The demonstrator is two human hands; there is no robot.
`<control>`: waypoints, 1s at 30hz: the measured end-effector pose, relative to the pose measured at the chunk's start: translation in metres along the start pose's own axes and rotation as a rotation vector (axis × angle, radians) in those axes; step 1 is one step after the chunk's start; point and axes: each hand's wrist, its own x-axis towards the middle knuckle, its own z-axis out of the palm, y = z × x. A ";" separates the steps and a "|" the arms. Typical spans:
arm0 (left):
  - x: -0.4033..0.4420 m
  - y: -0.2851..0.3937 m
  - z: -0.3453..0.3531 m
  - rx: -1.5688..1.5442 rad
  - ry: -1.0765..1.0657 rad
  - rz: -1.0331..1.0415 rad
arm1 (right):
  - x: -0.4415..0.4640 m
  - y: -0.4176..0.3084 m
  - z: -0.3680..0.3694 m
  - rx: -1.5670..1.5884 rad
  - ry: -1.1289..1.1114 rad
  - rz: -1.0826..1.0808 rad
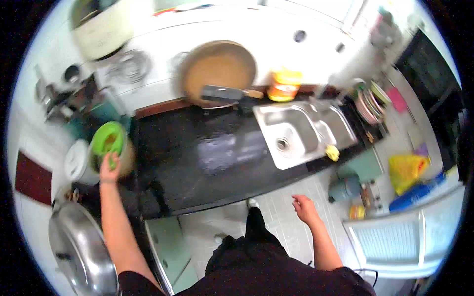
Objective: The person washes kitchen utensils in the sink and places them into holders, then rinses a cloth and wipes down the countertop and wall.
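My left hand [110, 167] is at the left end of the black counter, its fingers closed on the near edge of a green bowl [106, 137]. The bowl sits at the top of a beige container [127, 158], and something brownish shows inside it. Beside it stands a white round container [79, 160]. My right hand [305, 207] hangs over the floor in front of the counter, holding nothing, its fingers partly curled and apart.
A double steel sink [274, 116] with a yellow cloth [332, 153] is set in the counter [173, 148]. Behind stand a large pan [217, 69], a cleaver [222, 93] and a yellow-orange tub [285, 85]. A steel pot [81, 246] is at lower left.
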 end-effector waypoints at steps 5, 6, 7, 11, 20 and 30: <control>-0.025 0.003 0.026 0.026 0.047 -0.030 | 0.007 0.049 -0.037 0.003 0.021 0.205; -0.032 0.001 0.033 0.005 0.145 -0.062 | 0.015 0.060 -0.049 0.048 0.025 0.291; -0.031 0.000 0.042 -0.012 0.240 -0.098 | 0.025 0.074 -0.058 0.042 0.040 0.320; -0.077 -0.027 0.098 0.023 0.583 0.051 | 0.086 0.155 -0.082 -0.004 0.289 0.345; -0.119 -0.258 0.011 1.702 0.892 0.699 | 0.218 0.294 -0.088 -0.335 0.260 0.171; -0.147 -0.590 0.255 1.945 0.247 0.358 | 0.222 0.311 -0.059 -0.340 0.232 0.126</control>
